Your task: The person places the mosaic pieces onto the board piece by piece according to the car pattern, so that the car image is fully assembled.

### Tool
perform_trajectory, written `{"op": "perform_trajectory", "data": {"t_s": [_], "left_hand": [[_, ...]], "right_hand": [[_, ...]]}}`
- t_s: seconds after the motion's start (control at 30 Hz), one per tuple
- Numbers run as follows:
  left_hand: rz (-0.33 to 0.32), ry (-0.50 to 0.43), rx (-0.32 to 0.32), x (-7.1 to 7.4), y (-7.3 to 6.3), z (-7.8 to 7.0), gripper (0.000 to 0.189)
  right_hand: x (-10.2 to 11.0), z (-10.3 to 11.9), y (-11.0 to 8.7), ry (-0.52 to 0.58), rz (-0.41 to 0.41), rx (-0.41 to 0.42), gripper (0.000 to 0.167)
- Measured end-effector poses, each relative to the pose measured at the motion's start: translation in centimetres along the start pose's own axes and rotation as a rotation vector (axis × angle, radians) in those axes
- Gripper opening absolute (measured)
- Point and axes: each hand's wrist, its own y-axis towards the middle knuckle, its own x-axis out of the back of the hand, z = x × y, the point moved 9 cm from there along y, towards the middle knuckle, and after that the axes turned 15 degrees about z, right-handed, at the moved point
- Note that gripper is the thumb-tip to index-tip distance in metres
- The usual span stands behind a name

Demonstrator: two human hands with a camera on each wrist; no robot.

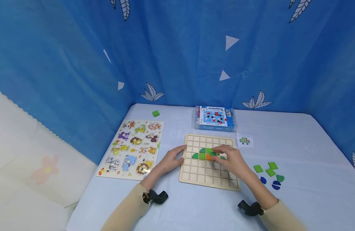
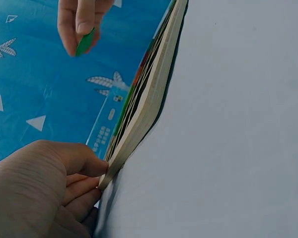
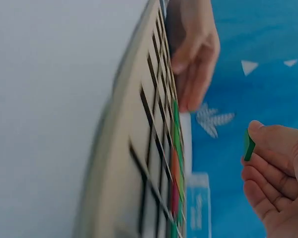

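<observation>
My left hand [image 1: 173, 158] rests against the left edge of a square wooden grid board [image 1: 200, 183], thumb and fingertips touching its rim. Over the middle of the board, my right hand [image 1: 230, 159] pinches a dark green block [image 3: 249, 146] between thumb and fingers. In the right wrist view that block is held up off the board, and one side of it looks curved. Light green blocks [image 1: 202, 156], rounded dark green ones [image 1: 195, 156] and an orange block [image 1: 209, 157] lie in grid cells below. My right hand partly hides this group.
Loose green squares [image 1: 258, 168], a rounded green piece [image 1: 280, 178] and blue half-rounds [image 1: 276, 183] lie to the right. A pattern card [image 1: 245, 140] and boxed set [image 1: 215, 118] stand behind the board. Leftward are an animal puzzle [image 1: 131, 149] and a lone green block [image 1: 156, 113].
</observation>
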Motion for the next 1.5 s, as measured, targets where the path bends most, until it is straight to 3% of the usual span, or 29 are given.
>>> {"op": "perform_trajectory", "data": {"t_s": [0.13, 0.27, 0.5, 0.63, 0.77, 0.97, 1.23, 1.4, 1.5], "left_hand": [[0.007, 0.002, -0.011, -0.2, 0.3, -0.3, 0.057], [0.014, 0.013, -0.012, -0.3, 0.4, -0.5, 0.057], [0.021, 0.025, 0.0, -0.1, 0.2, -0.7, 0.057], [0.019, 0.024, 0.005, 0.0, 0.2, -0.6, 0.057], [0.02, 0.012, 0.003, 0.0, 0.1, -0.6, 0.057], [0.025, 0.002, 0.003, -0.1, 0.1, -0.5, 0.057], [0.013, -0.004, -0.004, 0.0, 0.0, -0.6, 0.056], [0.007, -0.009, -0.006, 0.1, -0.1, -0.4, 0.057], [0.006, -0.006, -0.005, 0.1, -0.1, -0.4, 0.057]], "right_hand": [[-2.9, 1.3, 2.0, 0.037, 0.042, 0.032, 0.029], [-5.1, 1.9, 2.8, -0.017, 0.06, 0.005, 0.026], [-6.9, 1.6, 3.1, -0.075, 0.077, -0.058, 0.022], [-7.4, 1.6, 3.0, -0.101, 0.088, -0.05, 0.026], [-7.2, 1.8, 2.8, -0.088, 0.077, -0.034, 0.027], [-7.3, 1.7, 2.6, 0.039, 0.075, -0.005, 0.023], [-7.4, 1.3, 2.8, 0.079, 0.099, 0.011, 0.022], [-4.4, -0.1, 2.2, 0.239, 0.053, -0.062, 0.021], [-1.4, -1.6, 0.8, 0.253, -0.001, -0.101, 0.024]]}}
